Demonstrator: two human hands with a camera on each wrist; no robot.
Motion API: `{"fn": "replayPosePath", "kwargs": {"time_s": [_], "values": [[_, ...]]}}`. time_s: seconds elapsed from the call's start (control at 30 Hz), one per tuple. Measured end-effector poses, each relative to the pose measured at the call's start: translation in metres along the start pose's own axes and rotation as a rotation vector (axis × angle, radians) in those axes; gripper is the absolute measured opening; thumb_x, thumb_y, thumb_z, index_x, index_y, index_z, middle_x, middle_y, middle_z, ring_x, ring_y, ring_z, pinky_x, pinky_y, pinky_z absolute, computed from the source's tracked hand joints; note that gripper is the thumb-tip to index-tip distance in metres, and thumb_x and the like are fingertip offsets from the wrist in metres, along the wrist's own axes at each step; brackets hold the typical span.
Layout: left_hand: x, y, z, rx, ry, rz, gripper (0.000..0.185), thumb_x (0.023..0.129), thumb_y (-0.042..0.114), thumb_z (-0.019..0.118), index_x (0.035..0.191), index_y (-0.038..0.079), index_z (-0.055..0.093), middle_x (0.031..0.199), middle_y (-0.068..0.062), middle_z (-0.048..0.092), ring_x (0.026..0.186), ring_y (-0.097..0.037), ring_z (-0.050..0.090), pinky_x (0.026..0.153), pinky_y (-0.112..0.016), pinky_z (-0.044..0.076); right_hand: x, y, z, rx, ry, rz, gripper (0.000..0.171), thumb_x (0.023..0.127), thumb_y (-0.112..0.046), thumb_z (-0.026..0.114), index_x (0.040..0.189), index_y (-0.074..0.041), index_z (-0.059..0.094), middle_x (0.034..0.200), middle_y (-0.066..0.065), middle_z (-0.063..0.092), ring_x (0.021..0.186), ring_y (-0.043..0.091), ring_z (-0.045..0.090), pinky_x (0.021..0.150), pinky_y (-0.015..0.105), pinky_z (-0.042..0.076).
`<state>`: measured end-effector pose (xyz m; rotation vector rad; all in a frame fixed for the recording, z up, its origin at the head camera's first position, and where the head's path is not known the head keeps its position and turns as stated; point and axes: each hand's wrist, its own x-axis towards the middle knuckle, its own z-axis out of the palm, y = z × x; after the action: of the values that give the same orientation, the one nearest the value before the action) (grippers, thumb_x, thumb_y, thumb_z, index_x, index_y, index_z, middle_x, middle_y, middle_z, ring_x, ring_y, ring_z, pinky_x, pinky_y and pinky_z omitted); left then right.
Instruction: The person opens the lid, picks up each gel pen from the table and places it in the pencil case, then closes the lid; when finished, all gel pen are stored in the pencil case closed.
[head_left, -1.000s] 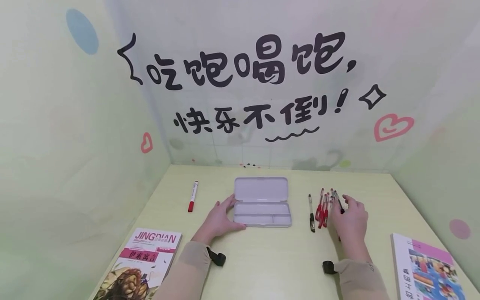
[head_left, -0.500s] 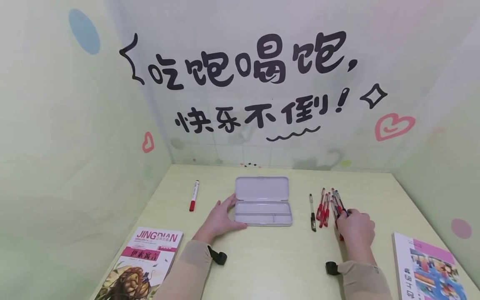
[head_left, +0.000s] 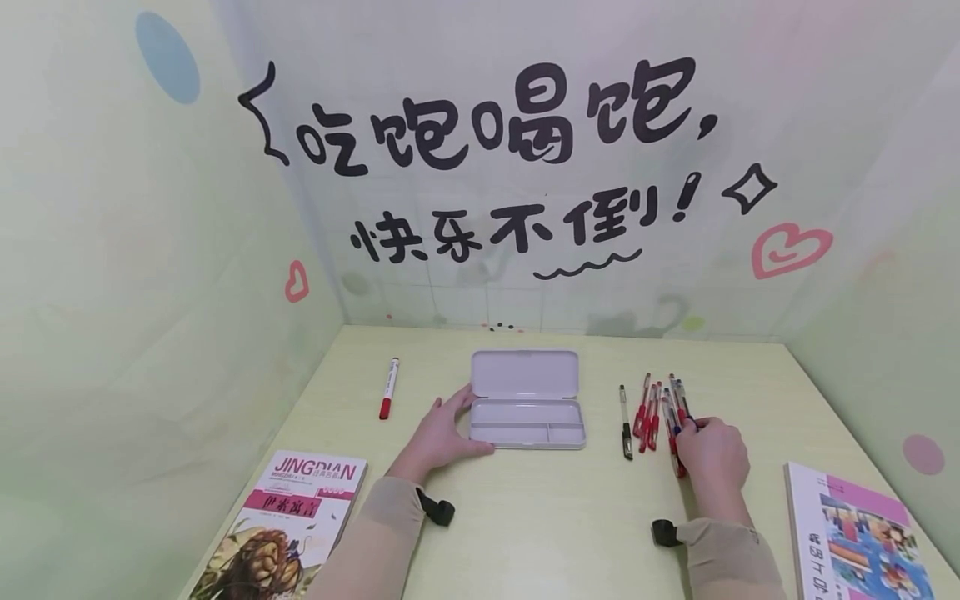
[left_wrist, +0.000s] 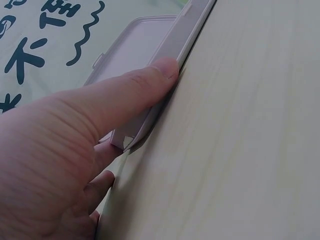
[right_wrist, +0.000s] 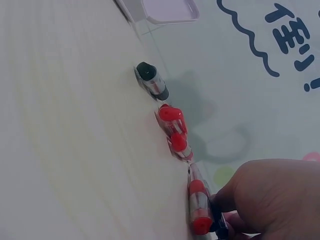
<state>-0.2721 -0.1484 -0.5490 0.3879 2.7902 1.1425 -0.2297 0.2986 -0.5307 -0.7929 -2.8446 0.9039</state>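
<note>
An open, pale lilac pencil case (head_left: 525, 373) lies mid-table with its lid back and its divided tray toward me. My left hand (head_left: 442, 433) grips the tray's left end, thumb (left_wrist: 157, 75) along the front edge and fingers around the side. Right of the case lie several gel pens: a black one (head_left: 626, 437) apart at the left, red ones (head_left: 653, 425) bunched beside it. At the right of the bunch, my right hand (head_left: 716, 458) pinches a dark-capped pen (right_wrist: 219, 222), which lies against a red-capped pen (right_wrist: 199, 200). The right fingertips are partly hidden.
A white marker with a red cap (head_left: 388, 390) lies left of the case. One book (head_left: 292, 517) is at the front left and another (head_left: 855, 533) at the front right. Printed fabric walls (head_left: 525, 308) enclose the table's back and sides.
My right hand has drawn back toward me and slightly right, from over the pens to the capped end of a dark pen. My left hand stays on the pencil case.
</note>
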Motion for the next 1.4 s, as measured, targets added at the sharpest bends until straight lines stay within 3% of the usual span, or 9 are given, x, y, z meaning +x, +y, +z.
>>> {"fn": "replayPosePath", "kwargs": {"time_s": [0.37, 0.53, 0.67, 0.93, 1.07, 1.17, 1.3, 1.4], "values": [[0.001, -0.001, 0.001, 0.0, 0.0, -0.009, 0.125, 0.072, 0.053, 0.102, 0.174, 0.026, 0.035, 0.176, 0.003, 0.046, 0.169, -0.037, 0.031, 0.144, -0.057, 0.009, 0.002, 0.001, 0.0, 0.02, 0.028, -0.01, 0.05, 0.11, -0.029, 0.046, 0.132, 0.011, 0.066, 0.118, 0.036, 0.069, 0.087, 0.042, 0.069, 0.054, 0.04, 0.051], [0.001, 0.0, 0.0, 0.001, 0.001, -0.009, 0.125, 0.071, 0.052, 0.102, 0.174, 0.026, 0.035, 0.176, 0.003, 0.045, 0.17, -0.038, 0.03, 0.144, -0.058, 0.009, -0.002, -0.009, 0.003, 0.028, 0.074, -0.051, 0.051, 0.111, -0.029, 0.044, 0.137, 0.01, 0.064, 0.131, 0.039, 0.06, 0.11, 0.053, 0.063, 0.079, 0.061, 0.056], [0.001, 0.001, 0.0, -0.002, 0.001, -0.014, 0.125, 0.071, 0.052, 0.102, 0.174, 0.027, 0.035, 0.176, 0.003, 0.045, 0.17, -0.039, 0.03, 0.144, -0.059, 0.01, -0.01, -0.027, 0.009, 0.03, 0.114, -0.145, 0.05, 0.111, -0.028, 0.047, 0.138, 0.01, 0.064, 0.138, 0.039, 0.056, 0.121, 0.058, 0.057, 0.095, 0.073, 0.051], [0.0, 0.0, 0.0, -0.008, 0.006, -0.019, 0.124, 0.072, 0.051, 0.102, 0.173, 0.027, 0.035, 0.177, 0.002, 0.044, 0.17, -0.039, 0.03, 0.144, -0.06, 0.01, -0.028, -0.06, 0.025, 0.039, 0.152, -0.322, 0.037, 0.11, -0.025, 0.056, 0.128, 0.004, 0.071, 0.133, 0.033, 0.06, 0.118, 0.056, 0.057, 0.095, 0.071, 0.05], [0.001, 0.0, 0.001, -0.017, 0.005, -0.006, 0.124, 0.072, 0.052, 0.102, 0.174, 0.028, 0.034, 0.177, 0.002, 0.045, 0.169, -0.038, 0.031, 0.144, -0.06, 0.01, -0.034, -0.074, 0.036, 0.028, 0.159, -0.423, 0.033, 0.109, -0.023, 0.059, 0.126, 0.003, 0.072, 0.13, 0.03, 0.063, 0.119, 0.053, 0.058, 0.103, 0.071, 0.049], [0.0, -0.001, 0.0, -0.023, 0.003, -0.01, 0.125, 0.072, 0.052, 0.102, 0.174, 0.028, 0.033, 0.175, 0.003, 0.048, 0.169, -0.039, 0.031, 0.144, -0.06, 0.01, -0.041, -0.086, 0.046, 0.048, 0.117, -0.481, 0.032, 0.109, -0.022, 0.062, 0.126, 0.002, 0.073, 0.127, 0.028, 0.065, 0.118, 0.05, 0.059, 0.104, 0.068, 0.051], [-0.001, -0.002, -0.001, -0.032, 0.005, -0.015, 0.125, 0.072, 0.051, 0.102, 0.174, 0.028, 0.034, 0.172, 0.004, 0.052, 0.169, -0.039, 0.031, 0.144, -0.06, 0.01, -0.048, -0.099, 0.063, 0.045, 0.065, -0.554, 0.028, 0.108, -0.022, 0.065, 0.125, -0.003, 0.075, 0.125, 0.023, 0.068, 0.114, 0.046, 0.062, 0.096, 0.062, 0.055], [-0.001, -0.001, -0.001, -0.034, 0.004, -0.005, 0.125, 0.072, 0.052, 0.102, 0.174, 0.028, 0.034, 0.173, 0.004, 0.05, 0.169, -0.038, 0.032, 0.144, -0.059, 0.009, -0.052, -0.108, 0.074, 0.014, 0.069, -0.621, 0.024, 0.106, -0.022, 0.068, 0.122, -0.006, 0.077, 0.123, 0.02, 0.071, 0.111, 0.044, 0.064, 0.094, 0.06, 0.057]]}}
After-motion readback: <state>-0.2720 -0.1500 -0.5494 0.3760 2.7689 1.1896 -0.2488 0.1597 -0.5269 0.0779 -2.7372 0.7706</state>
